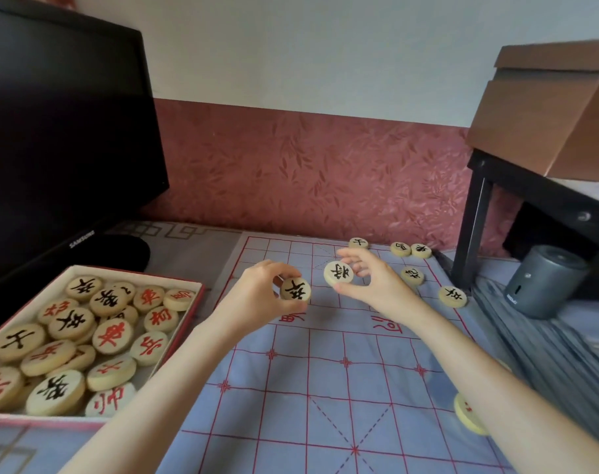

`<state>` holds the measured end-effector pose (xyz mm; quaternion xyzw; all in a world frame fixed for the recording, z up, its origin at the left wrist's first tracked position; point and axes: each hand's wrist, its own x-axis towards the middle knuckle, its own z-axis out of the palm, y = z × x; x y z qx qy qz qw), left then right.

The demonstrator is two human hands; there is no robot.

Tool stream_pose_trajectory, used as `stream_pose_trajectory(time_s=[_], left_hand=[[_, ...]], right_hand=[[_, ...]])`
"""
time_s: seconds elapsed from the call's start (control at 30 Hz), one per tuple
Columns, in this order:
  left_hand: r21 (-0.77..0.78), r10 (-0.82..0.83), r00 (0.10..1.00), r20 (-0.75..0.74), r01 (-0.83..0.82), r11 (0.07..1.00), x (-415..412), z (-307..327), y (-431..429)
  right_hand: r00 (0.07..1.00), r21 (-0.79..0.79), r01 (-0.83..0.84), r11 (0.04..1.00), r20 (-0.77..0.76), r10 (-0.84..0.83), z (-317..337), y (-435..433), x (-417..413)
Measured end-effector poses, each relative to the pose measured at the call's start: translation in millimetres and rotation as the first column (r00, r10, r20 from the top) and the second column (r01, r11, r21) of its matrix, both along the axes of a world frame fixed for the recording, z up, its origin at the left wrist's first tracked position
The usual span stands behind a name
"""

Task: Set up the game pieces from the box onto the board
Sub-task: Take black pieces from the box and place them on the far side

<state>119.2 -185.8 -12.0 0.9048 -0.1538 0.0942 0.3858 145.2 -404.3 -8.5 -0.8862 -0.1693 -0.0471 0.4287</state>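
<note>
Holding one black-lettered disc per hand above the board's (pixel 325 388) far half.
Pinched in the left hand (pixel 260 295), the left disc (pixel 295 289); in the right hand (pixel 373 282), the right disc (pixel 338 273); faces tilted camera-ward, lettering upside down; at left, the box (pixel 185 325) of loose pieces (pixel 72 323).

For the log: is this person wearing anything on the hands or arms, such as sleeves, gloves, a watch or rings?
Nothing shows. The left hand and right hand are ungloved, no rings visible; the left forearm and right forearm are bare, with no sleeve, watch or bracelet.
</note>
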Motion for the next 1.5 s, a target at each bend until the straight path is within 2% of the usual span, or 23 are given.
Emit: stream_pose_trajectory(time_s=[0.27,0.53,0.83,1.17,1.5], left_hand=[[-0.005,-0.015,1.000,-0.013,0.015,1.000,35.6,1.8,-20.5],[-0.008,-0.001,1.000,0.002,0.001,1.000,68.9,-1.7,-14.7],[0.007,0.028,0.999,-0.022,-0.028,1.000,95.6,-5.7,-1.4],[-0.002,-0.010,0.997,-0.082,0.010,1.000,101.7,-9.9,-15.7],[-0.021,-0.127,0.980,-0.151,0.125,0.992,101.0,-27.7,-62.5]], right_hand=[[0.998,-0.046,0.065,0.997,-0.010,-0.065,-0.2,-16.6,59.8],[0.977,-0.250,0.211,0.945,0.053,-0.204,-13.3,-15.7,153.0],[0.965,-0.347,0.257,0.902,0.046,-0.257,-42.0,-15.3,190.6],[0.972,-0.358,0.231,0.905,0.039,-0.233,-34.7,-17.7,175.9],[0.972,-0.183,0.235,0.955,0.027,-0.234,-10.9,-41.5,130.0]])
